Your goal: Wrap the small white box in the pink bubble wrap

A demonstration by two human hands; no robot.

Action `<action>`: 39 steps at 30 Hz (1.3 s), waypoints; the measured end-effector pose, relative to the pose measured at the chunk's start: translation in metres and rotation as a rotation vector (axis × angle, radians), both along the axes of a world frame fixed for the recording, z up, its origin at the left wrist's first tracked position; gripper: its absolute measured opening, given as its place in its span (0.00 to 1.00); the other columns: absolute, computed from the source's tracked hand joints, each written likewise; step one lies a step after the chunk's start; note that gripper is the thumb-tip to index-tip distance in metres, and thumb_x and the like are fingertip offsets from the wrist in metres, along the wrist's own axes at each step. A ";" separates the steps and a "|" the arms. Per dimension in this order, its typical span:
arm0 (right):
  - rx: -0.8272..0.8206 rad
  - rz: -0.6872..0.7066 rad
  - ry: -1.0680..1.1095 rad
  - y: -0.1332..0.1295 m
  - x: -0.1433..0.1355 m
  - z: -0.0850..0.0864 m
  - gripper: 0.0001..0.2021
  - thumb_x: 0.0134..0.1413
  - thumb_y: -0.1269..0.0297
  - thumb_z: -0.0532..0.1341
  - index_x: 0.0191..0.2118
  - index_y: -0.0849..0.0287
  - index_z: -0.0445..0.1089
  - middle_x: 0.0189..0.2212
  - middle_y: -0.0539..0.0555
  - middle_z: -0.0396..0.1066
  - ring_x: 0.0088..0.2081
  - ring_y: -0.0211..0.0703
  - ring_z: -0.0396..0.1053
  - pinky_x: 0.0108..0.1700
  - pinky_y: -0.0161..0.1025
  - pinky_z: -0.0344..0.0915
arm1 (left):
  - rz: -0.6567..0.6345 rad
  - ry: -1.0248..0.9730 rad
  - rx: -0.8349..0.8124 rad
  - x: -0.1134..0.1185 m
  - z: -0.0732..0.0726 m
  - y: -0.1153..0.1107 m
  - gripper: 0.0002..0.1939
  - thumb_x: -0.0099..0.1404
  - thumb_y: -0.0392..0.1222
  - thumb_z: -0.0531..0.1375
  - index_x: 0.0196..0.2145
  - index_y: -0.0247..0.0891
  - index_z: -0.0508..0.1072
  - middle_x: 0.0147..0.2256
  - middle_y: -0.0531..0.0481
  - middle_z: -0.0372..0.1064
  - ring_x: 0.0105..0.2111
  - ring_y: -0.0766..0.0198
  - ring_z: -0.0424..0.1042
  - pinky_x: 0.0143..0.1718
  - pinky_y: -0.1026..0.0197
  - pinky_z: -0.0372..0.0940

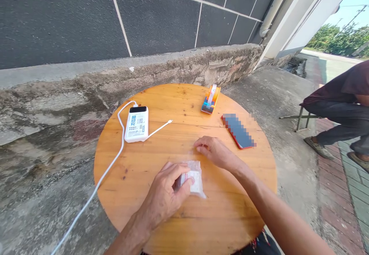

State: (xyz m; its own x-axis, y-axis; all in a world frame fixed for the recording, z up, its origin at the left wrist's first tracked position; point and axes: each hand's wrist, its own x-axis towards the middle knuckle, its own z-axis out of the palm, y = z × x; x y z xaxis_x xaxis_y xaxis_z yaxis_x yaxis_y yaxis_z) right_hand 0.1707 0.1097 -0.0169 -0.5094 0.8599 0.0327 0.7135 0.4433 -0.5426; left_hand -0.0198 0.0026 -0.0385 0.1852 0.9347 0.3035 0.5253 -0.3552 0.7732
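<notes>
My left hand [168,187] is closed around the left side of a small white item in clear bubble wrap [196,180]. The thumb presses on its top, and the fingers cover part of it. It lies low over the near middle of the round table. Just beyond and to the right is my right hand [215,151], close above the wood. Its fingers are loosely bent and slightly apart, with nothing visible in them. An orange tape dispenser [211,99] with a roll of tape stands farther back. A phone with a red edge [238,131] lies right of my right hand.
On the left of the round wooden table [173,103] lies a white power bank [137,126] with a short cable. A long white cable [111,166] runs from it over the table's left edge. Behind is a dark tiled wall [161,20]. A seated person [340,105] is at far right.
</notes>
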 end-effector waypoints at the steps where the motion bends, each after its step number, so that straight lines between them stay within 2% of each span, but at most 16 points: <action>1: 0.008 0.000 -0.037 0.001 -0.003 0.000 0.11 0.55 0.74 0.56 0.39 0.57 0.74 0.38 0.53 0.74 0.39 0.42 0.71 0.41 0.37 0.62 | -0.001 0.000 0.001 0.000 0.000 0.000 0.08 0.61 0.36 0.58 0.39 0.41 0.74 0.42 0.48 0.74 0.42 0.60 0.71 0.42 0.60 0.67; 6: 0.015 0.013 -0.178 0.001 -0.019 0.001 0.07 0.51 0.72 0.58 0.34 0.56 0.73 0.35 0.52 0.72 0.34 0.40 0.69 0.35 0.34 0.59 | 0.006 0.004 0.002 0.000 0.000 0.001 0.08 0.61 0.36 0.59 0.39 0.41 0.74 0.41 0.48 0.74 0.40 0.61 0.71 0.42 0.61 0.67; 11: -0.023 0.003 -0.212 -0.003 -0.027 0.012 0.07 0.50 0.74 0.56 0.28 0.60 0.71 0.33 0.52 0.71 0.30 0.36 0.66 0.30 0.32 0.55 | -0.008 -0.016 -0.012 0.000 -0.001 0.001 0.09 0.60 0.35 0.58 0.39 0.41 0.73 0.40 0.50 0.74 0.39 0.63 0.71 0.40 0.62 0.66; 15: -0.100 -0.004 -0.086 -0.003 -0.024 0.014 0.06 0.51 0.74 0.55 0.30 0.60 0.68 0.28 0.51 0.72 0.28 0.36 0.65 0.30 0.32 0.56 | -0.005 -0.020 -0.023 0.000 0.000 0.000 0.09 0.60 0.35 0.58 0.39 0.41 0.73 0.40 0.51 0.73 0.40 0.62 0.70 0.40 0.62 0.66; 20: -0.290 0.059 0.244 0.000 -0.018 0.001 0.05 0.58 0.68 0.53 0.37 0.59 0.65 0.29 0.50 0.72 0.29 0.36 0.67 0.30 0.32 0.59 | -0.006 -0.014 -0.026 0.000 0.000 -0.001 0.09 0.60 0.35 0.58 0.39 0.41 0.73 0.40 0.50 0.74 0.39 0.62 0.71 0.40 0.62 0.66; 23: -0.338 0.067 0.326 0.001 -0.016 -0.007 0.08 0.57 0.65 0.56 0.43 0.59 0.65 0.29 0.49 0.71 0.28 0.36 0.67 0.30 0.32 0.60 | -0.009 -0.016 -0.010 0.000 -0.001 0.000 0.09 0.60 0.35 0.59 0.39 0.41 0.73 0.41 0.50 0.74 0.39 0.62 0.71 0.41 0.62 0.66; 28: -0.271 0.049 0.337 0.000 -0.016 -0.010 0.09 0.53 0.71 0.58 0.42 0.61 0.69 0.29 0.50 0.71 0.29 0.36 0.67 0.32 0.33 0.62 | -0.003 -0.005 -0.020 0.000 -0.002 0.001 0.09 0.60 0.36 0.59 0.39 0.41 0.73 0.41 0.49 0.73 0.40 0.62 0.71 0.41 0.61 0.66; 34: -0.165 0.064 0.357 -0.014 -0.013 0.001 0.09 0.53 0.70 0.59 0.41 0.59 0.70 0.31 0.49 0.72 0.34 0.37 0.69 0.38 0.35 0.63 | -0.008 -0.015 0.001 0.000 -0.001 0.001 0.08 0.61 0.36 0.58 0.39 0.41 0.73 0.42 0.49 0.73 0.42 0.62 0.71 0.44 0.61 0.66; 39: -0.181 0.046 0.371 -0.020 -0.010 0.007 0.08 0.53 0.72 0.59 0.39 0.60 0.71 0.33 0.51 0.72 0.36 0.37 0.69 0.39 0.34 0.64 | -0.001 -0.003 0.014 0.000 -0.001 0.000 0.08 0.60 0.35 0.59 0.39 0.41 0.72 0.41 0.50 0.74 0.42 0.62 0.71 0.44 0.60 0.66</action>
